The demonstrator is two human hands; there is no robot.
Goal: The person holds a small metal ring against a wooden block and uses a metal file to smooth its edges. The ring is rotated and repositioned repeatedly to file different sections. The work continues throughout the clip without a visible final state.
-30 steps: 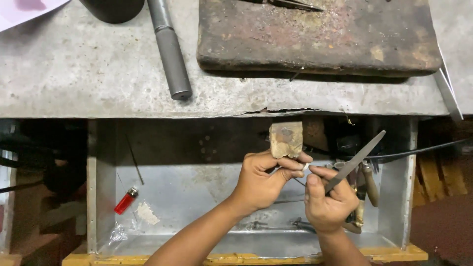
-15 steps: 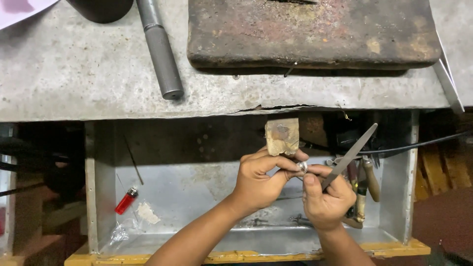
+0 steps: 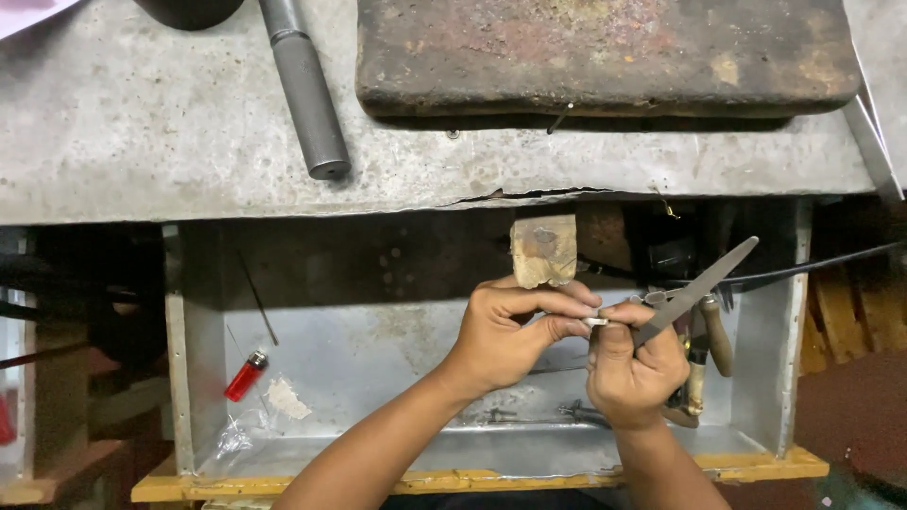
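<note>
Two hands meet at centre right of the frame, over a metal tray (image 3: 378,378); the left hand (image 3: 505,335) pinches a small silver ring (image 3: 597,322) against the wooden peg (image 3: 543,250); the right hand (image 3: 635,364) grips a file (image 3: 704,283) laid on it; filing looks under way, unfinished.

Left hand (image 3: 510,331) pinches small ring (image 3: 595,322); right hand (image 3: 631,366) holds file (image 3: 699,291)

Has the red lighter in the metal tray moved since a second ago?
No. The red lighter lies in the same spot near the left wall of the metal tray, beside the same white scrap; only the camera shifted slightly.
</note>
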